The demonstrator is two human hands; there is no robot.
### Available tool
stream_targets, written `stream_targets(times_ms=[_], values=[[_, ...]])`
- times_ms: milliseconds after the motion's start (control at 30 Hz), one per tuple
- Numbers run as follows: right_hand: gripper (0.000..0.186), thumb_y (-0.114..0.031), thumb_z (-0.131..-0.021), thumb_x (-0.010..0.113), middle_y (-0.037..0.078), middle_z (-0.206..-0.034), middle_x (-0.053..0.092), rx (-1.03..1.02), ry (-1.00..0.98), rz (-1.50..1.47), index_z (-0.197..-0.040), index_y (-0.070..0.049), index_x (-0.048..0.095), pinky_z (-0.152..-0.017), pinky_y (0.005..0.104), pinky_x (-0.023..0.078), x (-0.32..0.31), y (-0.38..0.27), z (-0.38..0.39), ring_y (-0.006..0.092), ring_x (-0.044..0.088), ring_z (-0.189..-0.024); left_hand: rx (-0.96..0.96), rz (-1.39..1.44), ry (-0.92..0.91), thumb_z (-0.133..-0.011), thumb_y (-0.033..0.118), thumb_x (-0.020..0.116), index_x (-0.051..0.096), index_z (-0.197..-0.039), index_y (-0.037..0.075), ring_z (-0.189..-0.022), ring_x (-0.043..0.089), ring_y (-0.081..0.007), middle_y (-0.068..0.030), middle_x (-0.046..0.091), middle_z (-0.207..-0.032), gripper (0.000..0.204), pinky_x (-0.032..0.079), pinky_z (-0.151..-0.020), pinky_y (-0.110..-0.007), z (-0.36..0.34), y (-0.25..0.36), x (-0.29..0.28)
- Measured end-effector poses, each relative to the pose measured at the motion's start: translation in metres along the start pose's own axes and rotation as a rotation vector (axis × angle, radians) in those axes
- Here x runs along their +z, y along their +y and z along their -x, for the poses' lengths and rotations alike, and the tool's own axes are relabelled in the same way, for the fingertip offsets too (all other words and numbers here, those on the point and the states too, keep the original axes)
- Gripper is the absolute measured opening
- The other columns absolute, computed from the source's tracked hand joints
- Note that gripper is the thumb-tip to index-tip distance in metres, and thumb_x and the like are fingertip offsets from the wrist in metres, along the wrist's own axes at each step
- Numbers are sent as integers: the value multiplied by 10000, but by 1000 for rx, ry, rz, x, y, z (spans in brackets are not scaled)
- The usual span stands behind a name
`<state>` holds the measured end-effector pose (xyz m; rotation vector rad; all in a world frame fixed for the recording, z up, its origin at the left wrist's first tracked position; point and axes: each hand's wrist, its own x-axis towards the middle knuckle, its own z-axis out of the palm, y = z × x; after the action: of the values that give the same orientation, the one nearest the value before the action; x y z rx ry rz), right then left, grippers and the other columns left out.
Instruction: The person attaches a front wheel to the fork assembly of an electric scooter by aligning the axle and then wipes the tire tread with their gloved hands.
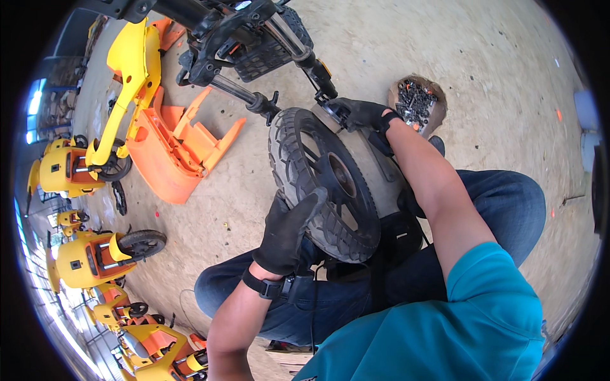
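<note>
A motorcycle wheel (340,174) with a knobbly tyre stands tilted between my legs, under the front fork. My left hand (289,222), in a black glove, grips the tyre's near left side, thumb over the tread. The gloved right hand (362,115) is closed round a dark part at the lower end of the right fork leg (321,76); it looks like a brake caliper, partly hidden by the fingers. The left fork leg (244,95) ends just above the tyre. The wheel sits apart from the left leg's lower end.
A shallow pan of bolts and small parts (417,103) lies right of my right hand. Orange body panels (175,152) and a yellow panel (130,82) are on the floor at left. Several yellow motorbikes (82,257) line the far left. My bent knees flank the wheel.
</note>
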<state>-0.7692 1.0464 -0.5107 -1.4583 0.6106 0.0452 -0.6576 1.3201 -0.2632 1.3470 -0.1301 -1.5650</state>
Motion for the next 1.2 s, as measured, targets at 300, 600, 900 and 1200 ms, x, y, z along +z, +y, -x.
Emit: stream_targets(times_ms=[300, 600, 900, 1200], values=[[867, 70, -673, 609, 90, -1158, 634, -101, 51, 116, -1481, -195, 437, -830, 330, 513, -6, 22, -13, 182, 584, -993, 57, -129, 19, -981, 129, 589, 517, -1350, 33, -1064, 644, -194, -89, 650, -1196, 388, 514, -933, -331, -3, -1, 1], [937, 52, -612, 635, 105, -1246, 615, -34, 57, 160, -1498, -154, 410, -920, 340, 495, -1, 20, -15, 204, 575, -1063, 31, -60, -27, -977, 116, 599, 506, -1359, 31, -1075, 638, -191, -84, 645, -1197, 402, 514, -932, -334, -5, 0, 2], [778, -52, -676, 748, 153, -1180, 658, 60, 109, 430, -1412, -85, 498, -867, 352, 529, -14, 34, -13, 248, 636, -1029, 78, 65, -64, -1014, 148, 538, 456, -1405, 8, -1190, 582, -197, -108, 594, -1302, 423, 442, -1045, -342, -3, -4, 0], [316, -186, -822, 708, 86, -787, 691, 226, -80, 791, -1099, -36, 683, -502, 298, 497, -42, -106, 31, 150, 641, -637, 171, -85, -218, -973, 141, 609, 385, -1468, 9, -1275, 524, -261, -151, 515, -1403, 559, 442, -1052, -389, -18, -22, -9]])
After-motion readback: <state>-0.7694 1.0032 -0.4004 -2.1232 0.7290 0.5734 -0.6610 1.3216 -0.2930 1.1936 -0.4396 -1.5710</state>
